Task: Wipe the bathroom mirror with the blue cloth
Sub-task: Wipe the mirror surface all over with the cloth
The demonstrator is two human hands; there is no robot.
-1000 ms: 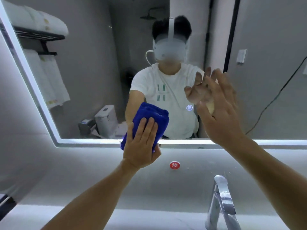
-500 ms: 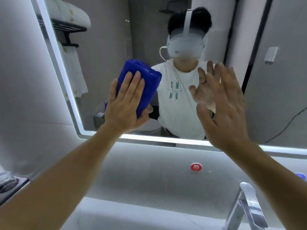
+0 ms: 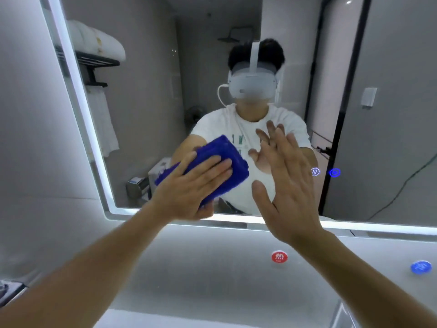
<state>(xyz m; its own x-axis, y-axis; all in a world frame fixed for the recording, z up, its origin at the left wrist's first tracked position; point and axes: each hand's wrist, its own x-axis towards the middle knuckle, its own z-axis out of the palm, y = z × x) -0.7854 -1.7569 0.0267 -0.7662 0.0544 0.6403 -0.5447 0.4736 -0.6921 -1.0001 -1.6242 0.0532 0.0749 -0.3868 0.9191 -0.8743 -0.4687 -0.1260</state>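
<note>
The folded blue terry cloth (image 3: 237, 172) lies flat against the glass of the large LED-edged bathroom mirror (image 3: 146, 114), in its lower middle part, just above the glowing bottom strip. The left hand (image 3: 189, 192) holds it there. 4 fingers are laid straight across the back of the pad, and the thumb is hooked under its lower edge. This grip probably spreads pressure over the whole pad while the thumb keeps the cloth from slipping out during a sweep. The cloth is folded thick, which gives the palm something firm to push against.

The right hand (image 3: 290, 192) is just beside the cloth, open, with fingers straight and slightly fanned and the palm turned to the glass. It holds nothing. Whether its fingertips actually touch the mirror cannot be told, but the pose looks like a brace for balance. Further right, 2 small lit blue touch icons (image 3: 315, 171) show in the glass. A round red sticker (image 3: 279, 256) sits on the grey wall below.

Half a second ago the cloth was higher and close to the mirror's left lit edge, with the fingers pointing up. It has now swept down and to the right, the fingers slant rightward, and the gap to the right hand has almost closed. The right hand has kept the same open pose.
</note>
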